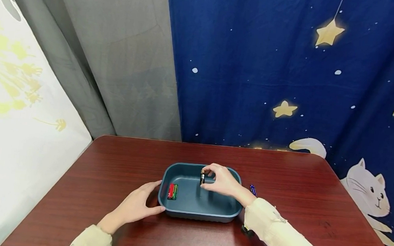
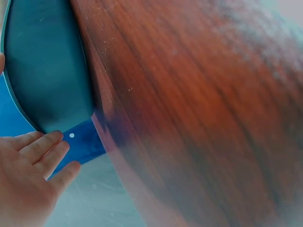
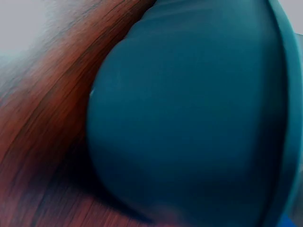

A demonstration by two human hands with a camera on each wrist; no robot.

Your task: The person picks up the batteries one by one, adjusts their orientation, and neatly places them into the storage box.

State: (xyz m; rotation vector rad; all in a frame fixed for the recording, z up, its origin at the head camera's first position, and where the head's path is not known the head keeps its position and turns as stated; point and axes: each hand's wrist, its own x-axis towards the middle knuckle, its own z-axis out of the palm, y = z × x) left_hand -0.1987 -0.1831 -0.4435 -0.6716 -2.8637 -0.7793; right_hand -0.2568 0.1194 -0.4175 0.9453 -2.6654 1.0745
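Black battery [image 1: 202,178] over a blue-grey bin [image 1: 203,217]
Right hand [image 1: 225,182] pinches it; left hand [image 1: 138,203], fingers extended, touches the bin's rim.

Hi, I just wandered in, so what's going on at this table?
A person is handling small batteries at a reddish-brown table. The right hand pinches a black battery over a blue-grey tray; whether it touches the tray's floor is hard to tell. The left hand rests against the tray's left end, fingers extended. A red battery and a green battery lie side by side inside, toward the left. Something blue lies on the table, right of the tray.
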